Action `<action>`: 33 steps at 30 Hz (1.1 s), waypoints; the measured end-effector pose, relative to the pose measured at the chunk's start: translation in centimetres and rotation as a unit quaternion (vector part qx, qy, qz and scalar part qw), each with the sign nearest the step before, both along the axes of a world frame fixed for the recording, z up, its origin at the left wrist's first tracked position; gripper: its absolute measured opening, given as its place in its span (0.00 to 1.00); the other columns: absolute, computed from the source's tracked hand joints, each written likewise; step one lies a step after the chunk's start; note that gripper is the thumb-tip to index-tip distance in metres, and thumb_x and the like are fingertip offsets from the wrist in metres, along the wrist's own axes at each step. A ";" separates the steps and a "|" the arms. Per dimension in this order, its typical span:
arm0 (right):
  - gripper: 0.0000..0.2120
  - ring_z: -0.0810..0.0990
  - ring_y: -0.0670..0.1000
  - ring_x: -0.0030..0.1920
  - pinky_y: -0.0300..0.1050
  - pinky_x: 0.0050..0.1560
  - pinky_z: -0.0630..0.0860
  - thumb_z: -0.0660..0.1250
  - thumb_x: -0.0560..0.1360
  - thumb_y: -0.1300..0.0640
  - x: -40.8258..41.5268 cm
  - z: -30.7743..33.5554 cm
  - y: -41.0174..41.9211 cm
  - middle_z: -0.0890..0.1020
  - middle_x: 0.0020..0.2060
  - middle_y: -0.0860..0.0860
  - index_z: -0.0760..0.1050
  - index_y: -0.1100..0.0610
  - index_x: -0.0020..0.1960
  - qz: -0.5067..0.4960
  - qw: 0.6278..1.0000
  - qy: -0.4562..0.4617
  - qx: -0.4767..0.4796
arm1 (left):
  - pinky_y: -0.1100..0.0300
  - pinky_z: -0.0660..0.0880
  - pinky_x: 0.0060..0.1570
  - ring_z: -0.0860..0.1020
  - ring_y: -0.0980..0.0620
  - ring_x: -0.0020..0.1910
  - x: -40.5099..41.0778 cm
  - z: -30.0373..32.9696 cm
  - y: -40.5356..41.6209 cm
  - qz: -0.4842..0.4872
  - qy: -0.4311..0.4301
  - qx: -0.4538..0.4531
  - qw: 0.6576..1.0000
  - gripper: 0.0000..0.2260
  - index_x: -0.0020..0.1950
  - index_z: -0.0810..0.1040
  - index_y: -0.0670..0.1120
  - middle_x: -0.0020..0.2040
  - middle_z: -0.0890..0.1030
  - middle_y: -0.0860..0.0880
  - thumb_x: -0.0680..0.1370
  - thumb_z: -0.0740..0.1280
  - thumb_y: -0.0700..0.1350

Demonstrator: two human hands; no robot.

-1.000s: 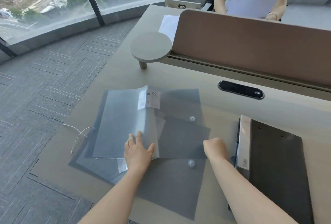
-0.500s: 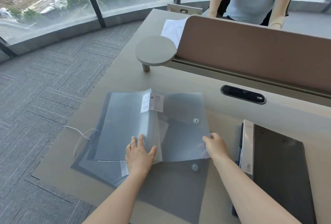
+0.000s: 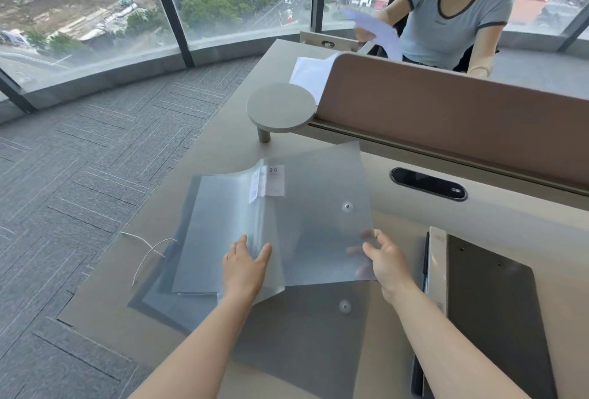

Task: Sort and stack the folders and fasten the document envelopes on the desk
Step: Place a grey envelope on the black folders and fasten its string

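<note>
Head view is showing the right hand [image 3: 384,260] pinching a thin, bendy, slippery envelope [image 3: 322,207] by its edge, while the left hand [image 3: 245,266] is pressing flat on the folders [image 3: 220,223].

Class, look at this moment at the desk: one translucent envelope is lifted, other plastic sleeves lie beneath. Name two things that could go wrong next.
1. The right hand pinches the lifted envelope only at its near right corner, so the sheet bows and could slip free.
2. The left hand lies flat on the clear folder; the smooth sheets of the pile may slide and lose alignment. The white string hangs past the desk edge and might snag.
</note>
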State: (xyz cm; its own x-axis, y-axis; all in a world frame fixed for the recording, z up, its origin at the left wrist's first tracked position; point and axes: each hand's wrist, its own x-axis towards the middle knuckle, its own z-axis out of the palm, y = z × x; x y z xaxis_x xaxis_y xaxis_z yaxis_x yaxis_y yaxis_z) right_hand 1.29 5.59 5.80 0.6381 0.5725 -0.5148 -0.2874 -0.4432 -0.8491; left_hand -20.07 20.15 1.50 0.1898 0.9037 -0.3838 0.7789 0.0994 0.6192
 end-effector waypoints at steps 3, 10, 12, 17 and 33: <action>0.10 0.72 0.50 0.24 0.39 0.23 0.74 0.57 0.81 0.63 -0.5 1.4 0.2 0.86 0.43 0.56 0.74 0.52 0.52 0.005 0.999 0.020 0.045 | 0.48 0.57 0.76 0.60 0.46 0.77 -0.3 1.5 0.5 0.039 -0.089 0.000 0.995 0.32 0.78 0.62 0.44 0.78 0.65 0.46 0.78 0.65 0.58; 0.10 0.71 0.47 0.22 0.38 0.23 0.72 0.58 0.81 0.63 -0.4 5.1 0.7 0.87 0.39 0.52 0.73 0.50 0.51 0.023 0.992 0.032 0.119 | 0.50 0.66 0.72 0.71 0.51 0.71 -0.2 7.5 0.7 0.086 -0.269 -0.030 0.959 0.29 0.75 0.68 0.49 0.72 0.72 0.52 0.77 0.69 0.57; 0.10 0.71 0.47 0.23 0.38 0.23 0.72 0.58 0.81 0.63 -0.3 6.0 0.7 0.87 0.39 0.52 0.74 0.49 0.51 0.022 0.989 0.036 0.141 | 0.52 0.78 0.58 0.82 0.55 0.56 0.0 9.4 0.6 0.077 -0.319 -0.036 0.944 0.17 0.63 0.79 0.52 0.57 0.84 0.55 0.76 0.71 0.54; 0.10 0.70 0.46 0.19 0.38 0.24 0.73 0.57 0.81 0.64 0.5 7.8 -0.1 0.87 0.38 0.52 0.72 0.51 0.53 0.037 0.981 0.031 0.186 | 0.53 0.81 0.45 0.85 0.50 0.43 0.7 13.1 0.1 0.041 -0.378 -0.040 0.924 0.16 0.56 0.81 0.47 0.48 0.87 0.50 0.70 0.73 0.49; 0.12 0.75 0.47 0.50 0.40 0.52 0.70 0.61 0.79 0.66 2.9 2.3 -4.7 0.79 0.51 0.49 0.77 0.51 0.52 0.030 0.996 -0.029 0.073 | 0.49 0.83 0.42 0.84 0.42 0.43 2.8 9.4 -5.6 0.067 -0.449 -0.171 0.874 0.19 0.57 0.79 0.43 0.53 0.84 0.38 0.67 0.72 0.40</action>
